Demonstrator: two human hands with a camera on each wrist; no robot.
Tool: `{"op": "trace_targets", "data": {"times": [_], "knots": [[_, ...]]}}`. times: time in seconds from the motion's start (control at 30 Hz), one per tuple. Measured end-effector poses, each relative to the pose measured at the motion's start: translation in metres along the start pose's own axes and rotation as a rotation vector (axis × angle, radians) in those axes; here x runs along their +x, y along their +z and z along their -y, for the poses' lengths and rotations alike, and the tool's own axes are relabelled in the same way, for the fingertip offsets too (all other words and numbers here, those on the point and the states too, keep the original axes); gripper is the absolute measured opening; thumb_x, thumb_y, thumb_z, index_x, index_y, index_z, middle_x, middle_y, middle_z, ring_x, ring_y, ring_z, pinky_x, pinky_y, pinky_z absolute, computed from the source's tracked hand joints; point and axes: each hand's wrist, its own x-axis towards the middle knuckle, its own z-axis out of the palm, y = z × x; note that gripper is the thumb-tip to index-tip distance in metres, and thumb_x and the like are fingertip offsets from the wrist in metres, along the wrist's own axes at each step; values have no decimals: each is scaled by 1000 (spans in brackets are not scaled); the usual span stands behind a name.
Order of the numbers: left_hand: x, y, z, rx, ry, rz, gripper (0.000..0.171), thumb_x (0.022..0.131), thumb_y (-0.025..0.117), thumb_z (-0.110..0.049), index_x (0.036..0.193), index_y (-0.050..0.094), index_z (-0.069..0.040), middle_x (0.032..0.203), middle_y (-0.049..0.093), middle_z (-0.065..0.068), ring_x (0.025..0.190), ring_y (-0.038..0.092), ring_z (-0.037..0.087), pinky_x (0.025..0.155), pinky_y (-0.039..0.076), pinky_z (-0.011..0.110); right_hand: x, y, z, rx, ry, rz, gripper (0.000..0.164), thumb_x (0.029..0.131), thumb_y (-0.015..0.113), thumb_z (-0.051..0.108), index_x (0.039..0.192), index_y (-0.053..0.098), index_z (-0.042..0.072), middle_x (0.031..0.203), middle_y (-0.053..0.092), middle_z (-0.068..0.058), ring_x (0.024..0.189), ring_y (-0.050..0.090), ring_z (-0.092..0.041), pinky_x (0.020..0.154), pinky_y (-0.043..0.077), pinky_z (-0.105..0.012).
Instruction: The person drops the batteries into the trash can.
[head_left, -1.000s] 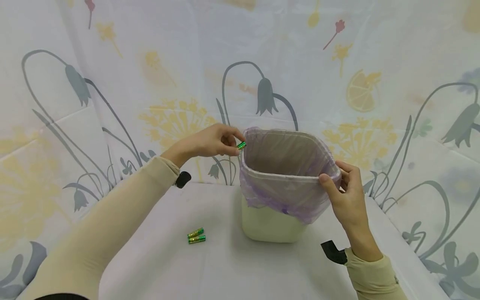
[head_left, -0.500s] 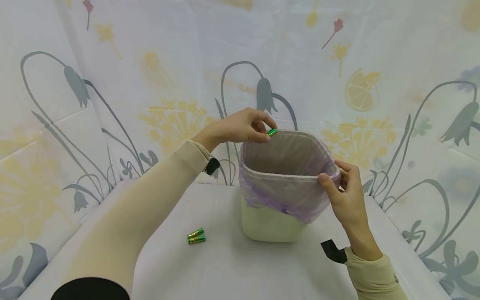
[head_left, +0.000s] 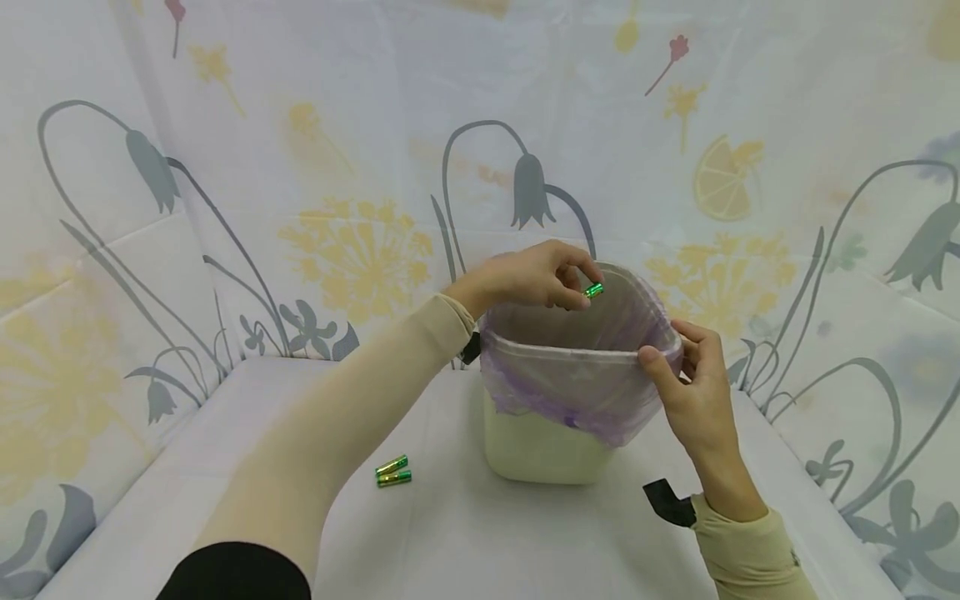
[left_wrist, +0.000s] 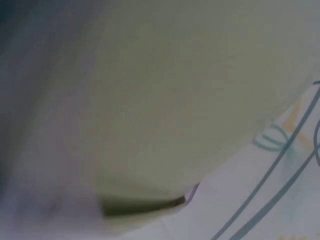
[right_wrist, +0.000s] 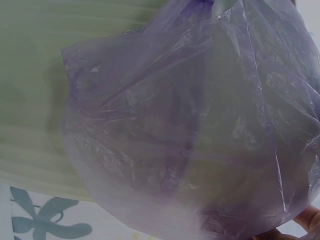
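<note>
In the head view my left hand (head_left: 543,275) pinches a small green-and-gold battery (head_left: 593,291) over the mouth of a pale green trash bin (head_left: 543,454). A thin purple trash bag (head_left: 570,387) lines the bin and folds down over its rim. My right hand (head_left: 693,387) grips the bin's right corner, thumb on the near side and fingers behind the rim. The right wrist view is filled by the bag (right_wrist: 150,130) against the bin wall (right_wrist: 30,100), with fingertips at the lower right corner. A blurred pale surface fills most of the left wrist view.
Two more green-and-gold batteries (head_left: 393,472) lie side by side on the white tabletop (head_left: 435,542), left of the bin. Behind the table hangs a flower-printed cloth (head_left: 360,125), which also runs along both sides.
My left hand has carried the battery rightward, first up past the bin's left rim, then down over the opening. The right hand and the bin have stayed in place.
</note>
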Motion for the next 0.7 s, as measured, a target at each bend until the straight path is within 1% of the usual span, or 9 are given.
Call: {"op": "trace_targets", "data": {"times": [0.1, 0.2, 0.4, 0.5, 0.7], "knots": [[2, 6, 2, 4, -10, 25, 33, 89, 67, -10, 121, 61, -9, 82, 62, 9, 68, 52, 17, 67, 46, 30, 0, -1, 0, 0, 3, 3, 53, 94, 62, 21, 139, 37, 11, 123, 53, -10, 100, 54, -12, 80, 43, -16], [4, 10, 6, 11, -13, 31, 32, 89, 68, -11, 121, 61, -9, 84, 62, 8, 69, 53, 17, 69, 48, 32, 0, -1, 1, 4, -1, -3, 52, 94, 62, 21, 139, 37, 11, 123, 54, -10, 100, 55, -12, 80, 43, -16], [3, 17, 14, 23, -14, 34, 32, 88, 69, -8, 119, 61, -7, 83, 63, 9, 72, 55, 19, 66, 47, 26, 0, 0, 1, 9, -12, -2, 53, 93, 62, 20, 139, 37, 10, 122, 53, -11, 99, 55, -10, 80, 43, -15], [2, 18, 16, 34, -16, 38, 32, 88, 69, -8, 119, 61, -7, 84, 63, 9, 74, 58, 19, 67, 48, 25, -1, 0, 1, 9, -12, -4, 54, 93, 62, 20, 140, 37, 10, 122, 53, -11, 98, 55, -9, 80, 42, -15], [4, 21, 19, 77, -24, 37, 31, 88, 69, -10, 118, 62, -10, 83, 64, 8, 74, 58, 19, 67, 47, 25, 0, -1, 2, 14, -13, -6, 52, 93, 62, 19, 139, 37, 10, 121, 53, -10, 99, 55, -11, 81, 42, -16]]}}
